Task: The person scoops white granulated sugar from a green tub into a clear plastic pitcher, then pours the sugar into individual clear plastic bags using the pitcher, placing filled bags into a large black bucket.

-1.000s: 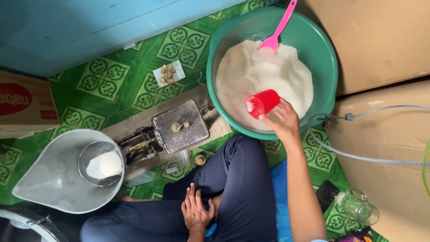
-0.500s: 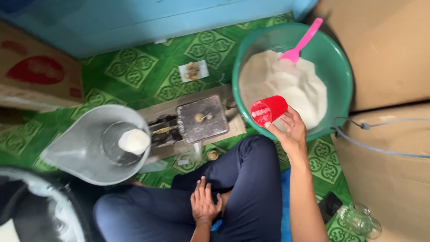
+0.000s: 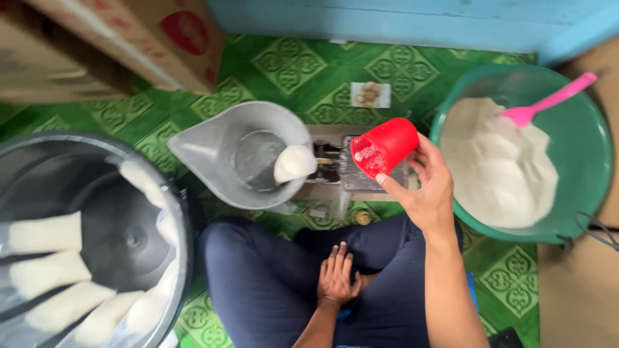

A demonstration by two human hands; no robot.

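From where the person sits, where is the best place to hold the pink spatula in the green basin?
Likely the free end of the handle of the pink spatula, approached from the upper right. Its blade is sunk in the white dough, while the handle slants up over the rim of the green basin, clean and clear.

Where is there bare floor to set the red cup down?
Bare green floor lies along the blue wall, between the cardboard box and the green basin, broken only by a small white packet. Crowded: the right hand holds the red cup over the metal device, hemmed by the grey funnel.
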